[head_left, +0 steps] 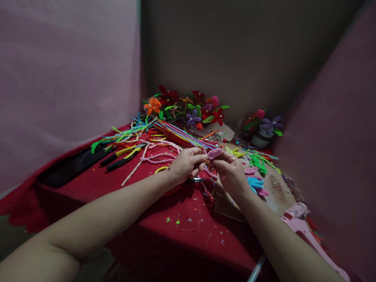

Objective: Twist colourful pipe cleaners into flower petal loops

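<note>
Between my two hands is a pink pipe-cleaner petal (215, 153), bent into a flat loop. My left hand (191, 161) pinches its narrow end between thumb and fingers. On the other side, my right hand (230, 169) grips the petal's rounded end with its fingertips. Below my left hand lie scissors (196, 180), partly hidden. Pink pipe cleaners (158, 157) spread over the cloth left of my hands. A blue pipe-cleaner petal piece (255, 183) rests beside my right hand, among pink ones.
Pliers (125, 157) and a dark flat case (67, 166) lie on the red cloth (152, 231) at left. Bundled pipe cleaners (185, 135) and finished flowers (194, 117) fill the back. A pink glue gun (305, 227) sits at right beside a cardboard sheet (277, 192).
</note>
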{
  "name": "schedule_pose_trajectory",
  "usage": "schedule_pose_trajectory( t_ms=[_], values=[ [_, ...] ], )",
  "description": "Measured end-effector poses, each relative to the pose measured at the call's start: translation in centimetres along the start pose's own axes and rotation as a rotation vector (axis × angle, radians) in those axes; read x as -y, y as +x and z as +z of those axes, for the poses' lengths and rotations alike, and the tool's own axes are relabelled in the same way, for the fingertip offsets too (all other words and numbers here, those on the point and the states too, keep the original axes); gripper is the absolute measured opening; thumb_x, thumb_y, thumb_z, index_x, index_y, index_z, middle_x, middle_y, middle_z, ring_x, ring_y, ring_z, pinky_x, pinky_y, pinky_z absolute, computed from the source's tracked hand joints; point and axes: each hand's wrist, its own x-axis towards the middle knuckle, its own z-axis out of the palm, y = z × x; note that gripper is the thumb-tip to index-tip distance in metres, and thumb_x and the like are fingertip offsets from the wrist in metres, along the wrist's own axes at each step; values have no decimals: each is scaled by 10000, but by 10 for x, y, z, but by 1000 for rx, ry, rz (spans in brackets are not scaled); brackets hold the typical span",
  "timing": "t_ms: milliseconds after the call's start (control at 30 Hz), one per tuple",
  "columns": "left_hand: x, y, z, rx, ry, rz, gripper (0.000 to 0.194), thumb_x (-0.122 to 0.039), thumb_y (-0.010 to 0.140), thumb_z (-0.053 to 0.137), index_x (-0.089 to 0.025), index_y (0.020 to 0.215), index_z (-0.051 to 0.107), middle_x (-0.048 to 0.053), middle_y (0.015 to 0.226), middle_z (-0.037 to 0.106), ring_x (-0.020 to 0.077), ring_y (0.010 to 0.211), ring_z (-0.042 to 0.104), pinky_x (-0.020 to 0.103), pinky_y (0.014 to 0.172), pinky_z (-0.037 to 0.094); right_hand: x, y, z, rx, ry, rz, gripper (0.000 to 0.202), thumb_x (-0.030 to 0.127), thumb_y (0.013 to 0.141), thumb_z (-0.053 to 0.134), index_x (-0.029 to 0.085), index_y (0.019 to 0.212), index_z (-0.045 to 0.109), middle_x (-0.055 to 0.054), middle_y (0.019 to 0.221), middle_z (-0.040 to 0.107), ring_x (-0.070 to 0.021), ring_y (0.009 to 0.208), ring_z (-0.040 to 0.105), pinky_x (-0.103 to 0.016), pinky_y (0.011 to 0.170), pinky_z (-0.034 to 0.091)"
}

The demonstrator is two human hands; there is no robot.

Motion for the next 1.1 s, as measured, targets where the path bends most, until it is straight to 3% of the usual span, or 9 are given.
schedule_pose_trajectory(
  t_ms=[233,667,1100],
  values=[
    [0,-3,3,-23,162,35,218,-366,779,532,-155,734,504,-69,470,486,18,285,340,151,289,208,2,-1,0,-190,-102,-18,103,251,682,649,148,679,645,21,543,562,-78,474,466,-216,472,366],
    [-2,-3,6,-52,204,33,239,-379,787,512,-164,683,494,-73,433,456,29,278,313,171,293,183,1,-1,2,-172,-25,-14,51,151,626,646,149,676,652,19,580,590,-85,501,505,-218,491,413],
    [-3,-3,8,-69,189,-2,233,-342,778,534,-160,644,476,-83,412,410,21,299,288,178,330,162,3,0,4,-215,4,0,110,211,631,676,137,705,644,11,584,598,-87,478,528,-221,459,435]
  ],
)
